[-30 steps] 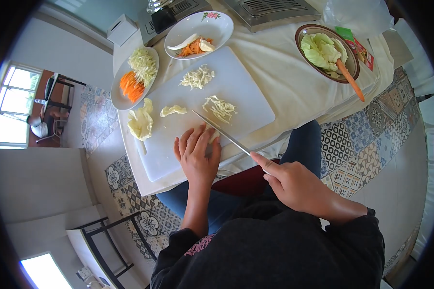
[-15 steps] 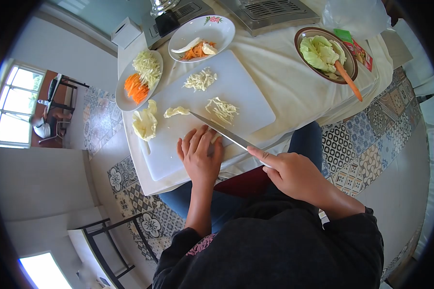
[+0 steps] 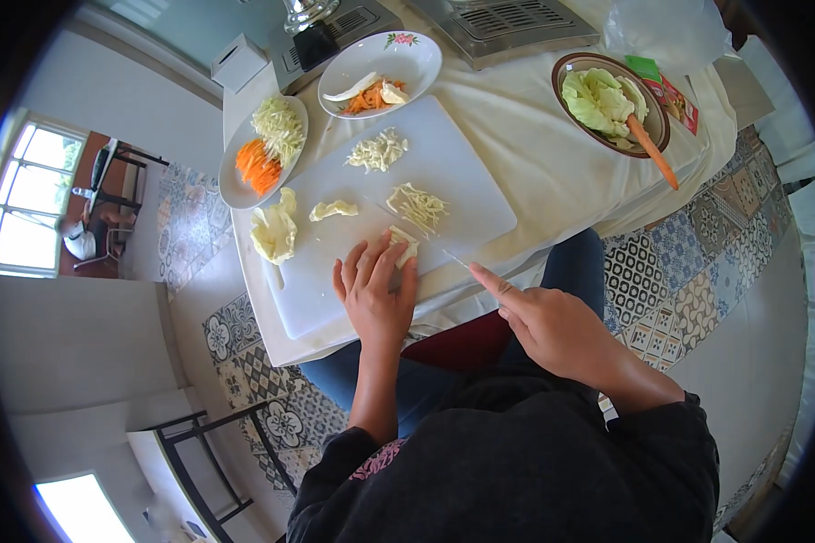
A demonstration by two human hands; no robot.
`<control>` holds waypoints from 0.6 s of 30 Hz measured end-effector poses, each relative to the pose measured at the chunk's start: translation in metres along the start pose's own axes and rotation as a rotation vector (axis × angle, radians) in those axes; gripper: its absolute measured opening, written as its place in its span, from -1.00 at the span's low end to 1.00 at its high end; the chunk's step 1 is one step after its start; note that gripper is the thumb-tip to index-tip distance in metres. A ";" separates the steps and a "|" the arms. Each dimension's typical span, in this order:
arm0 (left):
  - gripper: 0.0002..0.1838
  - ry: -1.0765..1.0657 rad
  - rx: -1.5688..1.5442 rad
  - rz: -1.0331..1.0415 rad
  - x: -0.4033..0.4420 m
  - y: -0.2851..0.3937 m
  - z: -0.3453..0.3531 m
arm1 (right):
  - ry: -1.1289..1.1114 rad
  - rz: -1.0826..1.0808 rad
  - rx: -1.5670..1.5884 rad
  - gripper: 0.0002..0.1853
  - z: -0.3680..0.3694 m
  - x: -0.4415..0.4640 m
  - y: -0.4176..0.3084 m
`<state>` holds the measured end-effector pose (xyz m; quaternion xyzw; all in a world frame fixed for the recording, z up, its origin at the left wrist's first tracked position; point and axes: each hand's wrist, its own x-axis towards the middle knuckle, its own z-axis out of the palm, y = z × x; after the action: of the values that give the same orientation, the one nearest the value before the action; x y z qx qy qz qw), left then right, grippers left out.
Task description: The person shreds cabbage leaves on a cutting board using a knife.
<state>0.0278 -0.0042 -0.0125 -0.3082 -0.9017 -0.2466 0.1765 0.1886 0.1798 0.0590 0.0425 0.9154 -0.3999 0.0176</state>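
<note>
My left hand point(image 3: 371, 294) rests on the white cutting board point(image 3: 466, 195), its fingers bent and holding down a pale cabbage piece point(image 3: 406, 244) by thumb and index finger. A knife point(image 3: 455, 259) is gripped in my right hand point(image 3: 552, 330), index finger stretched along its top. The blade appears as a thin line, edge-on, just beyond the held piece. Beside it lies a small pile of cabbage shreds point(image 3: 418, 210). Farther up the board is a second chopped pile point(image 3: 378, 150). A cabbage strip point(image 3: 333, 210) and a larger cabbage leaf point(image 3: 273, 231) lie to the left.
An oval plate point(image 3: 233, 190) carries shredded carrot and cabbage. Behind the board stands a flowered bowl point(image 3: 423, 56) with carrot shreds. At right, a brown-rimmed bowl point(image 3: 564, 118) holds cabbage leaves and a carrot point(image 3: 652, 151). Metal stoves point(image 3: 516, 32) line the back; a person point(image 3: 80, 242) sits far left.
The knife has turned from showing its flat side to edge-on and now lines up beside the held cabbage piece. My left fingers have shifted slightly, showing more of that piece.
</note>
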 end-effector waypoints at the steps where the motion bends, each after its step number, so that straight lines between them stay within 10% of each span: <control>1: -0.75 0.001 0.004 0.001 0.000 0.000 0.000 | 0.005 -0.019 0.002 -0.31 0.000 0.001 -0.001; 18: -0.76 0.009 0.024 0.028 0.002 0.001 -0.002 | -0.116 0.005 -0.130 -0.19 0.003 -0.004 -0.008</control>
<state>0.0274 -0.0043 -0.0099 -0.3177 -0.8993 -0.2348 0.1875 0.1916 0.1716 0.0631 0.0204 0.9368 -0.3412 0.0745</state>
